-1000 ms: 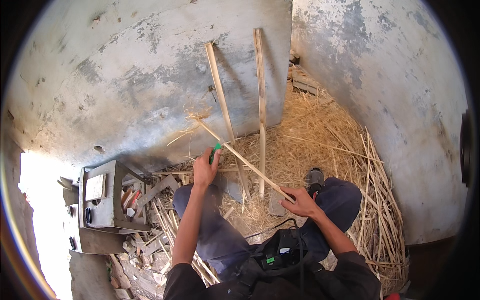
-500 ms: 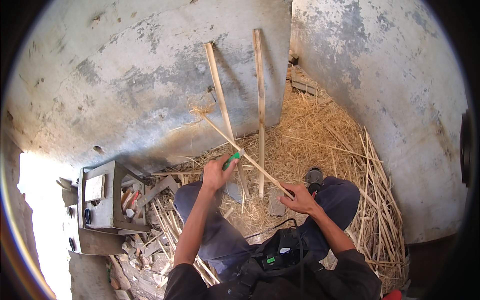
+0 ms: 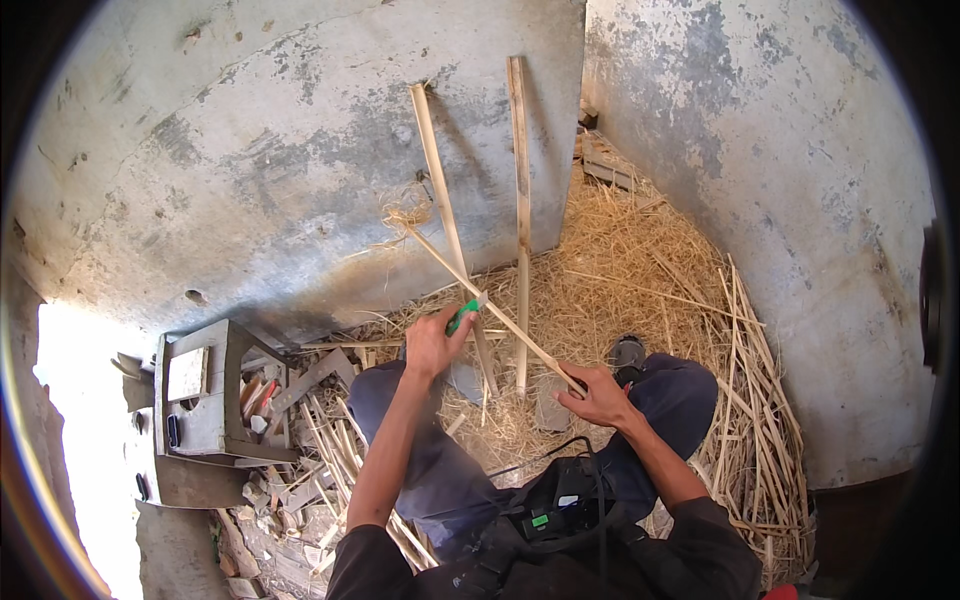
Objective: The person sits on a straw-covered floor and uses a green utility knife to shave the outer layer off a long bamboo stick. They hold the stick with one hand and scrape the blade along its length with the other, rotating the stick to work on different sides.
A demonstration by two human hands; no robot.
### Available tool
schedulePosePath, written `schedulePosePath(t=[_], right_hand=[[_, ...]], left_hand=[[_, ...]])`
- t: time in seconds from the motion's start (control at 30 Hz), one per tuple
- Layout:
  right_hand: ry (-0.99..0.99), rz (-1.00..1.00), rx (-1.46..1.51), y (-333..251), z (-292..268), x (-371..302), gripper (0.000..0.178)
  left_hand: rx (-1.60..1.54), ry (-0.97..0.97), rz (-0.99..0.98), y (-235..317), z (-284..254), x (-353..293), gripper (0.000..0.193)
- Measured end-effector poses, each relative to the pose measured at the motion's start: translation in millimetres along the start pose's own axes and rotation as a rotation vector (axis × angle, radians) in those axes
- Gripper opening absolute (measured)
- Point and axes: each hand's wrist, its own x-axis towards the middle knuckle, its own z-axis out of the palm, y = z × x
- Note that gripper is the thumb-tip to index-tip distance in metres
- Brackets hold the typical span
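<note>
- Vs 1 s ago: L hand [image 3: 431,346], gripping green-handled knife [image 3: 463,318], moved down wood slat [image 3: 520,334], nearer R hand [image 3: 600,398].
- R hand grips slat's near end; slat slants twd wall [image 3: 300,150], shavings [image 3: 406,216] at far tip.
- Prob. shaving step; next stroke needs shallow, steady angle.

Head view: I am observing the left hand [image 3: 430,345] gripping a green-handled tool [image 3: 463,318], its tip meeting a slender pale strip [image 3: 527,342] partway along. The right hand [image 3: 602,396] is pinching the strip's near end; the strip is slanting toward the far left, where curled shavings [image 3: 408,214] are showing at its end. Beyond, I am noting a left slat [image 3: 434,160] and a right slat [image 3: 522,200] leaning against the far wall [image 3: 280,130]. Loose straw-coloured litter [image 3: 640,235] is lying beyond the right hand. At left, a weathered wooden box [image 3: 205,432] is standing; at right, thin sticks [image 3: 752,430] are lying heaped.
</note>
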Motion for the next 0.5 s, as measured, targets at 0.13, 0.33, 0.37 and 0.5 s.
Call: schedulePosePath(t=[0.13, 0.33, 0.37, 0.5], right_hand=[[-0.009, -0.014, -0.011, 2.6, 0.2, 0.5, 0.056], [-0.007, -0.017, -0.005, -0.6, -1.2, -1.3, 0.057], [-0.002, -0.015, -0.002, -0.8, -1.1, -2.0, 0.057], [-0.033, -0.004, -0.013, 6.5, 0.2, -3.5, 0.057]], left_hand=[[0.023, 0.029, 0.004, -2.0, 2.2, 0.6, 0.042], [-0.005, 0.036, 0.005, -0.4, 0.5, 1.9, 0.041], [-0.001, 0.036, 0.004, -2.6, 0.9, 2.5, 0.041], [0.021, 0.013, -0.003, -7.9, 0.9, 5.3, 0.04]])
